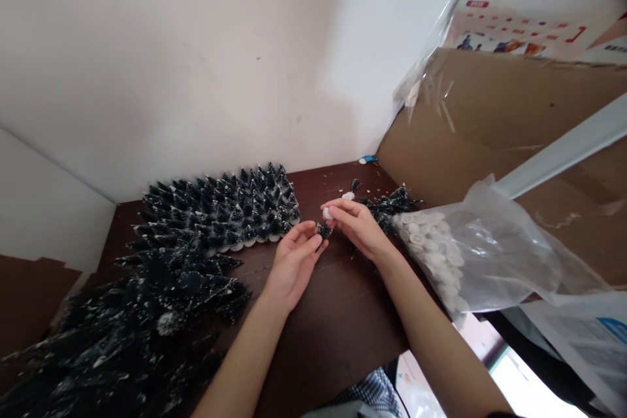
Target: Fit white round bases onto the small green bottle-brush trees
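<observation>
Over the dark brown table, my left hand (297,260) is closed on a small dark green bottle-brush tree (324,230) with white-frosted tips, held between thumb and fingers. Just beside it, my right hand (360,227) pinches a small round white base (327,213). Base and tree are close together; whether they touch I cannot tell. Behind my right hand lies another small tree with a white base (349,196). To the right of that hand is a loose pile of dark frosted trees (392,204), partly hidden by it.
Rows of small upright trees (230,206) stand at the back left, with a heap of lying trees (127,326) in front. A clear plastic bag (504,255) of white bases (431,245) sits right. Cardboard (494,117) walls the right side. A blue-and-white object (368,159) lies in the back corner.
</observation>
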A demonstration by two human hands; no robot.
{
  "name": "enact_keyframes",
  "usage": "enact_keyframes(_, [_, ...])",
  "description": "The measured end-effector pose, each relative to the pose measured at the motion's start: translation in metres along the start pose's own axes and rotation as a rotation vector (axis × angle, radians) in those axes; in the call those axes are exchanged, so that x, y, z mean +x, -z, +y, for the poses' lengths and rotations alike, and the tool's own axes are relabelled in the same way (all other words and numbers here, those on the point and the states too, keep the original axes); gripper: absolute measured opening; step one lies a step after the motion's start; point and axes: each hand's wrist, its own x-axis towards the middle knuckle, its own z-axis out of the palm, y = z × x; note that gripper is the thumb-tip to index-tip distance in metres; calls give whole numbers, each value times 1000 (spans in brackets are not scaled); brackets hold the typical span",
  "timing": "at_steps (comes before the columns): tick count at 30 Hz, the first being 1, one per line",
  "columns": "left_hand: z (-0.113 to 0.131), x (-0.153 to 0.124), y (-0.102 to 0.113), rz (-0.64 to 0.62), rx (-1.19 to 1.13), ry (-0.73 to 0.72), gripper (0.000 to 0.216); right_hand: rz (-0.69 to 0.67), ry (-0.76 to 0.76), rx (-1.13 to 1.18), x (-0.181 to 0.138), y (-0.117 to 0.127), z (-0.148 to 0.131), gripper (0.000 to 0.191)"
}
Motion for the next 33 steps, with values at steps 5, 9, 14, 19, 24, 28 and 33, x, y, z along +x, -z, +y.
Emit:
enact_keyframes(5, [0,-1,-1,0,-6,3,33,-19,-3,8,0,0,0,24])
enact_keyframes(9, [0,-1,-1,-5,-14,4,35,-18,0,7,0,1,0,25])
enact_keyframes(14, [0,-1,-1,-11,-5,-3,33,-22,4,3,1,2,1,25])
enact_keyframes(19, [0,0,0,-13,-7,-10,32,-23,0,8,1,2,0,25])
enact_keyframes(24, [-2,1,2,-8,5,-27,31,-15,6,3,1,2,1,25])
enact_keyframes(28, [-2,1,2,-4,-2,-21,31,-27,3,-5,1,3,2,24])
enact_keyframes(33, [-1,0,2,-3,-13,-23,31,-42,8,-12,2,4,2,22])
